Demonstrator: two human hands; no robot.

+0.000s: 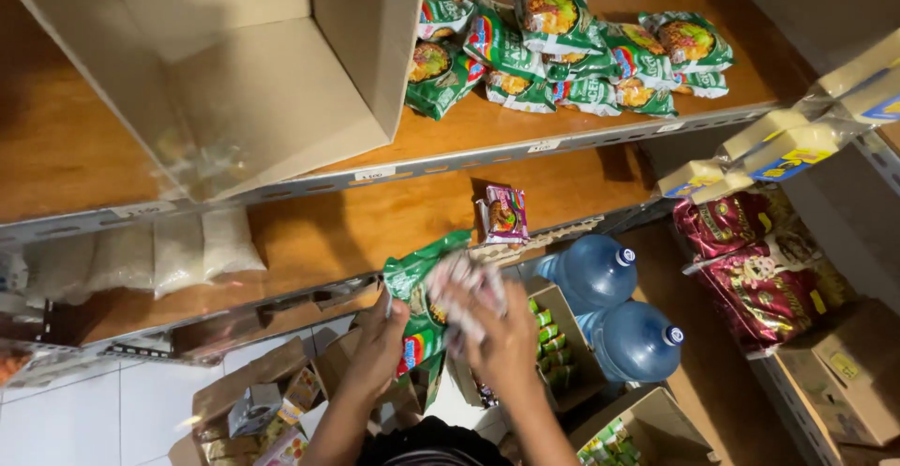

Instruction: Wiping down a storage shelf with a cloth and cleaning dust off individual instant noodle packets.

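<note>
My left hand point(377, 346) grips a green noodle packet point(417, 288) from below, in front of the middle shelf. My right hand point(506, 339) holds a blurred pink and white packet point(466, 293) right beside it, the two packets touching. A single purple packet point(505, 213) lies on the wooden middle shelf point(375, 217) just beyond my hands. Several green noodle packets point(562, 44) are piled on the top shelf point(487, 128).
An open cardboard box point(244, 82) lies tipped on the top shelf at left. White bags point(178, 250) sit on the middle shelf at left. Two blue water jugs point(614, 311) and cartons stand on the floor. Red bags point(759, 260) fill a rack at right.
</note>
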